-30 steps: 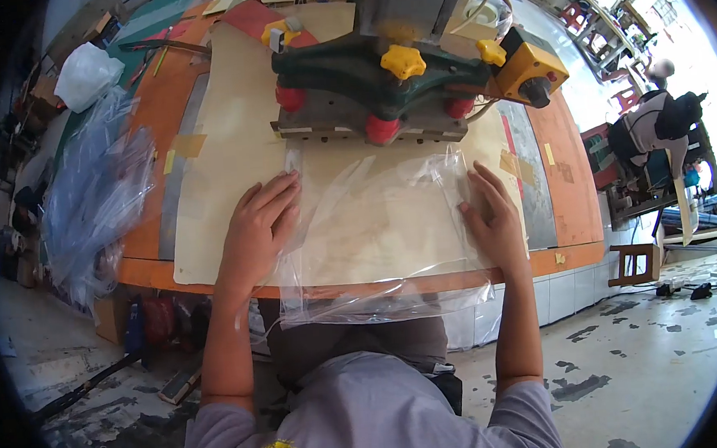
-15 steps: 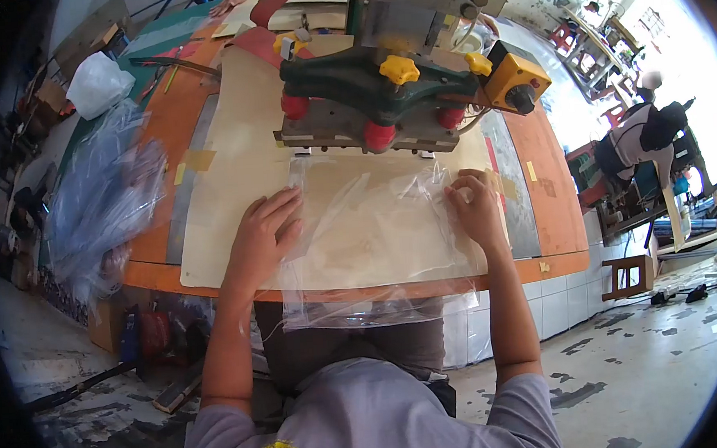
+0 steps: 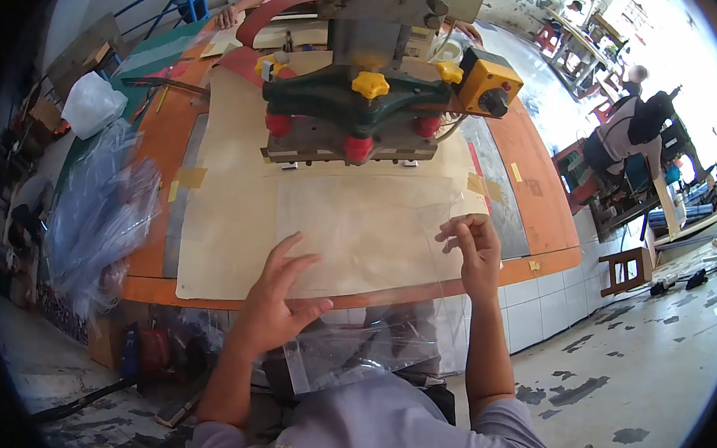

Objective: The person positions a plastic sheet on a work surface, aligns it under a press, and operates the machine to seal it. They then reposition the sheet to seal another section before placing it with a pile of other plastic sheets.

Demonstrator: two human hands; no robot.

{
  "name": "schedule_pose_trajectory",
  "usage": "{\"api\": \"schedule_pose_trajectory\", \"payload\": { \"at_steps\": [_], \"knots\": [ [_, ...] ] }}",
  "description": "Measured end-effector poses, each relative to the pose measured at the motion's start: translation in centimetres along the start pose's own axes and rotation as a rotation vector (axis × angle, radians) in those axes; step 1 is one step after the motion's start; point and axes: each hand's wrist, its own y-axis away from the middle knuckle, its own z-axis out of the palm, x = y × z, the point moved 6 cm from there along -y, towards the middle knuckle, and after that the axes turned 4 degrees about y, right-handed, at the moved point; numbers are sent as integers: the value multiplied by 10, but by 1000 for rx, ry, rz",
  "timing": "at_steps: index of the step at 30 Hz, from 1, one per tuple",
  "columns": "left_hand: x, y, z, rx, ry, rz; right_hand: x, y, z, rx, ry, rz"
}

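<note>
A clear plastic sheet (image 3: pixel 366 351) lies partly on the cream board (image 3: pixel 221 265) and hangs over the table's front edge. My left hand (image 3: pixel 281 294) is above the sheet's left side, fingers spread, with nothing in it. Beside the sheet's right edge is my right hand (image 3: pixel 477 250), its thumb and fingertips drawn together; whatever sits between them is too faint to make out. Beyond both hands stands the green press head (image 3: pixel 359 101) with yellow knobs and red feet.
A heap of clear plastic (image 3: pixel 100 219) and a white bag (image 3: pixel 93 105) lie at the left. The yellow control box (image 3: pixel 489 83) is right of the press. A person's hand (image 3: pixel 227 17) rests at the far edge; another person (image 3: pixel 628 133) works at the right.
Both hands have come back toward my body. The plastic sheet has slid nearer and hangs lower over the front edge. My left hand's fingers have spread. The view has shifted a little.
</note>
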Motion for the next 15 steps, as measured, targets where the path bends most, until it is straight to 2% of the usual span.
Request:
{"api": "schedule_pose_trajectory", "payload": {
  "at_steps": [3, 6, 8, 10, 12, 15],
  "knots": [
    [-5, 22, 11, 12, 211, -309, -9, 12, -3, 14, -7, -21],
    [-17, 37, 29, -403, 669, -110, -16, 20, -2, 11, -49, 10],
    [-3, 44, 52, -497, 1293, -211, -17, 27, 0, -9, -67, -9],
    [4, 52, 84, -585, 1554, -261, -19, 36, 7, -42, -109, 0],
    [-19, 58, 124, -692, 1440, -256, -29, 42, 23, -84, -174, 24],
    [3, 35, 120, -561, 835, -331, -45, 52, 36, -142, -94, 4]
  ]
}}
